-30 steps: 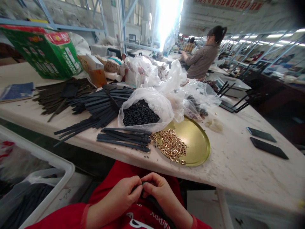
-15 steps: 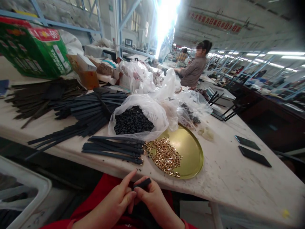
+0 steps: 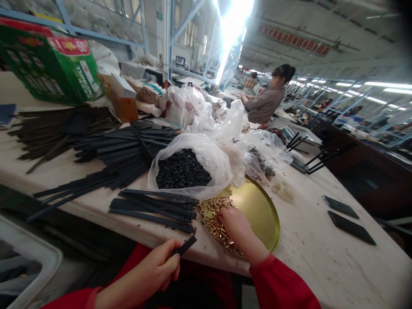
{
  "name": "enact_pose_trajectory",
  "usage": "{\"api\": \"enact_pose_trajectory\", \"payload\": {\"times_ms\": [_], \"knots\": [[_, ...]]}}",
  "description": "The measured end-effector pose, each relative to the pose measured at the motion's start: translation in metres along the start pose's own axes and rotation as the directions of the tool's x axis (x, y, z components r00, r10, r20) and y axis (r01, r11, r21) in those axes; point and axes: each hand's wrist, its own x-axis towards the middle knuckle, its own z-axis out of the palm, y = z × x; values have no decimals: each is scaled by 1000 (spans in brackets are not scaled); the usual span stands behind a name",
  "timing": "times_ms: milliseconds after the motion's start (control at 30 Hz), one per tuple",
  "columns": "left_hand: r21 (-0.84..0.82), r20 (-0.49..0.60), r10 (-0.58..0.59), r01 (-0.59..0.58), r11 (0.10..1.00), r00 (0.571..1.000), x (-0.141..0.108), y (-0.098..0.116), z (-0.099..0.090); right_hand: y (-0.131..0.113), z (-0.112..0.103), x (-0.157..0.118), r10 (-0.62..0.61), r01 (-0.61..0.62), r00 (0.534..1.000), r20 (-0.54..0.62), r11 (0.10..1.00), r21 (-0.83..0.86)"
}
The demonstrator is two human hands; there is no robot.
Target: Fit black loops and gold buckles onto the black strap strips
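Observation:
My left hand (image 3: 162,262) is closed on a dark strap (image 3: 188,245) in front of the table edge, the strap's end sticking out past the fingers. My right hand (image 3: 234,223) reaches into the heap of gold buckles (image 3: 222,234) on the round gold tray (image 3: 262,214). Its fingertips are down among the buckles, and what they hold, if anything, is hidden. Left of the tray lies a row of dark straps (image 3: 154,208) with loops near their right ends. Behind them sits an open plastic bag (image 3: 219,165) of small black loops (image 3: 182,169).
Piles of dark strips (image 3: 122,150) cover the table's left side, near a green box (image 3: 64,71). Two phones (image 3: 341,206) lie at the right. More plastic bags (image 3: 199,107) stand behind. A person (image 3: 268,96) sits farther back. A white bin (image 3: 48,262) is at lower left.
My right hand has left the strap and moved up and right into the buckles. My left hand keeps the strap, now a little farther left. The view has shifted slightly.

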Motion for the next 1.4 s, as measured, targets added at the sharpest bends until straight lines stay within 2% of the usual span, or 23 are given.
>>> {"api": "enact_pose_trajectory", "payload": {"times_ms": [133,300,467,600,633,667,700,733,767,800,833,867,900,1000,1067,1100,1133,1200,1267,1333,1400], "knots": [[27,13,-39,38,999,999,-5,0,3,-3,5,5,-27,29,999,45,999,-39],[59,59,20,-24,998,998,-13,3,9,-7,8,8,5,-6,999,34,1000,23],[73,13,72,-72,995,997,-22,-1,9,-5,-3,-5,43,-24,996,-81,973,228],[-1,-113,158,-160,987,981,-18,-1,9,-22,-12,-34,49,20,990,-129,875,484],[-16,-147,182,-186,982,972,-16,2,10,-30,-12,-43,40,33,993,-115,822,568],[-20,-174,207,-214,977,963,-14,6,10,-40,-10,-52,28,38,996,-86,731,681],[-14,-193,232,-239,971,953,-13,10,11,-51,-6,-61,9,32,999,-46,592,805],[-1,-203,255,-261,965,945,-12,14,12,-61,-2,-70,-19,-7,1000,15,359,933],[19,-205,275,-277,961,939,-12,18,12,-71,3,-77,-63,-60,996,68,125,990],[48,-203,290,-286,957,935,-12,20,12,-79,8,-83,-104,-109,989,102,-67,992],[88,-196,303,-291,953,933,-13,22,12,-86,14,-87,-124,-133,986,110,-192,973],[133,-185,317,-296,946,930,-14,23,12,-91,18,-90,-113,-113,990,89,-234,966],[176,-168,329,-300,937,929,-15,23,12,-94,22,-91,-77,-63,996,46,-236,970],[248,-112,315,-281,927,942,-20,21,8,-94,28,-94,21,116,993,-114,-131,984],[280,-105,280,-242,929,954,-24,19,4,-91,27,-95,53,129,991,-124,-112,985],[313,-112,271,-225,923,956,-26,18,3,-89,27,-96,79,98,993,-86,-153,983],[358,-117,274,-217,908,954,-28,17,2,-89,26,-98,108,51,994,-26,-236,971],[450,-104,303,-227,864,947,-31,17,1,-89,26,-100,115,-63,985,131,-464,884],[515,-77,332,-248,820,940,-34,17,3,-93,26,-103,46,-165,966,254,-645,746],[551,-52,353,-268,790,934,-36,16,5,-96,27,-105,-7,-218,949,314,-734,643],[588,-32,366,-279,759,930,-36,13,6,-100,29,-107,-6,-221,943,334,-761,610]]}}
